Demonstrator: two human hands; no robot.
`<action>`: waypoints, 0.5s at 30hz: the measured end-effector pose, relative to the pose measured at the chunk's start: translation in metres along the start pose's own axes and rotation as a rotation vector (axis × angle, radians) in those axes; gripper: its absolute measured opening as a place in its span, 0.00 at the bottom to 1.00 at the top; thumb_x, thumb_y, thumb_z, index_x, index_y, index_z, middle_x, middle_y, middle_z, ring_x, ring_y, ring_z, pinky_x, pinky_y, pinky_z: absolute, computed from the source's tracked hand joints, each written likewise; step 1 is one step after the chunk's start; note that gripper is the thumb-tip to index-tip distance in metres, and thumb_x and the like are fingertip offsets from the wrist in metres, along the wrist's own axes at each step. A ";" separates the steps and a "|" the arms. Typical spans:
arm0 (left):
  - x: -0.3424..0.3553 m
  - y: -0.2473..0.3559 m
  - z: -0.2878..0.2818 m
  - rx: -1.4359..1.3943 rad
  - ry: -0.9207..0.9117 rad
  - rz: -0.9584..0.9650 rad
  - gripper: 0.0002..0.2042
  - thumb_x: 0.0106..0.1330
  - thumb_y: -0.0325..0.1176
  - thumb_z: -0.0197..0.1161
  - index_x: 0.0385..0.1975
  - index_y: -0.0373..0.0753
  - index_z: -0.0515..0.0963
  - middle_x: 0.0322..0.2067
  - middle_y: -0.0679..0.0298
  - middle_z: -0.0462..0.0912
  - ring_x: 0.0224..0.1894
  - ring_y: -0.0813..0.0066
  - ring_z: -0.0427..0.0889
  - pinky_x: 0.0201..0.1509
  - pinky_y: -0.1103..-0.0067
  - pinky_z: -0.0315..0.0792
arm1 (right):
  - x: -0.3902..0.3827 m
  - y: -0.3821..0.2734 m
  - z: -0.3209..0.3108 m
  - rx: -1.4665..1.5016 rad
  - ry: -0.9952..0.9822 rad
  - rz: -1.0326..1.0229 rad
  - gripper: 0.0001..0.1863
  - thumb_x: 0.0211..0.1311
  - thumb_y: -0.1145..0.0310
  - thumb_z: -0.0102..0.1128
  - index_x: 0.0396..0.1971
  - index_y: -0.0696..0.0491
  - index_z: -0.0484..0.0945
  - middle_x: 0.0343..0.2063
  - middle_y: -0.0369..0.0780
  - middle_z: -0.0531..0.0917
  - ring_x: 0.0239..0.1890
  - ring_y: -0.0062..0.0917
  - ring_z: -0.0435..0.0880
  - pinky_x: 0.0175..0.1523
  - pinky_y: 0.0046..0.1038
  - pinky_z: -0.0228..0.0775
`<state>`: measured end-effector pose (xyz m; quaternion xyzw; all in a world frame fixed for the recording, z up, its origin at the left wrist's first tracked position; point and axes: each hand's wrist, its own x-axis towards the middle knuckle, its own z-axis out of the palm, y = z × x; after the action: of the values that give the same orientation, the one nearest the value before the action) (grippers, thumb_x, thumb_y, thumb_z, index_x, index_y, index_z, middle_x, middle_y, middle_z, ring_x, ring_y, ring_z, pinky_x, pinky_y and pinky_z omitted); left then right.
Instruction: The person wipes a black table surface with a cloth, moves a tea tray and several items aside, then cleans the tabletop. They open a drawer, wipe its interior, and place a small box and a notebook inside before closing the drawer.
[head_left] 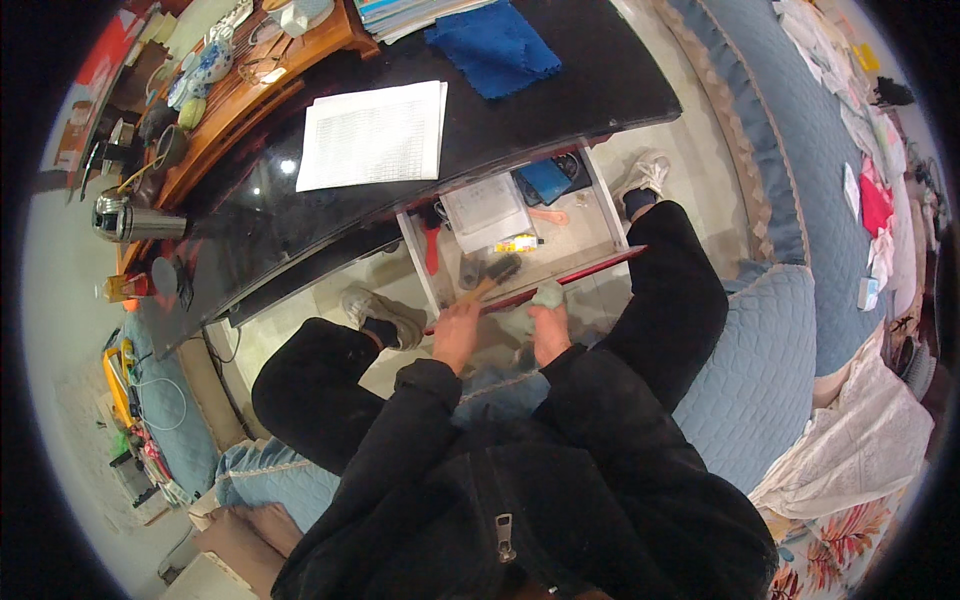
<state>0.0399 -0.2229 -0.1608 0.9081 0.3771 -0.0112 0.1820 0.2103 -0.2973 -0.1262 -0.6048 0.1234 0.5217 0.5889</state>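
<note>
My left hand (pixel 457 335) is closed around the wooden handle of a brush (pixel 503 267) with dark bristles. The brush reaches over the front edge of a pulled-out drawer (pixel 590 268). Just right of it, my right hand (pixel 550 330) grips a crumpled pale cloth (pixel 548 294) at the drawer's red front. Inside the drawer lie a red tool (pixel 432 250), a grey roll (pixel 468 272), a pale notebook (pixel 485 215), a small yellow box (pixel 518 244), an orange-handled item (pixel 550 215) and a blue flat object (pixel 545 181).
The dark glossy table (pixel 260 230) above the drawer carries printed sheets (pixel 375 135), a blue cloth (pixel 497 48) and a metal flask (pixel 140 218). A wooden tea tray (pixel 250 95) stands far left. Blue quilted seating (pixel 750 350) surrounds me; my knees flank the drawer.
</note>
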 end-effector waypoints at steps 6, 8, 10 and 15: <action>0.013 -0.001 -0.022 -0.117 -0.233 -0.127 0.15 0.63 0.36 0.62 0.47 0.37 0.75 0.40 0.52 0.82 0.42 0.48 0.81 0.43 0.60 0.75 | -0.026 0.008 0.000 -0.124 0.052 -0.075 0.25 0.55 0.76 0.58 0.55 0.56 0.67 0.46 0.39 0.76 0.48 0.27 0.75 0.53 0.31 0.69; 0.033 -0.011 -0.029 -0.185 -0.294 -0.267 0.17 0.63 0.41 0.63 0.47 0.37 0.75 0.40 0.53 0.83 0.41 0.51 0.83 0.42 0.61 0.76 | -0.029 0.011 0.001 -0.179 0.008 -0.081 0.27 0.55 0.76 0.60 0.57 0.58 0.67 0.47 0.41 0.76 0.48 0.29 0.76 0.53 0.32 0.69; 0.060 -0.022 -0.027 -0.264 -0.179 -0.311 0.20 0.64 0.47 0.63 0.46 0.36 0.76 0.41 0.50 0.83 0.38 0.51 0.84 0.42 0.60 0.77 | -0.028 0.010 0.003 -0.196 -0.011 -0.036 0.30 0.54 0.76 0.62 0.59 0.60 0.66 0.48 0.44 0.77 0.49 0.32 0.77 0.54 0.35 0.71; 0.150 -0.051 0.015 -0.608 0.322 -0.711 0.24 0.60 0.50 0.69 0.43 0.33 0.80 0.34 0.46 0.86 0.40 0.53 0.85 0.43 0.64 0.76 | -0.021 -0.004 0.007 -0.148 -0.020 0.019 0.24 0.54 0.74 0.61 0.53 0.56 0.69 0.43 0.38 0.77 0.44 0.25 0.76 0.50 0.29 0.69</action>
<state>0.1141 -0.0926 -0.2145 0.6193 0.6731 0.1783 0.3629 0.2008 -0.2997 -0.1061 -0.6403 0.0843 0.5408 0.5390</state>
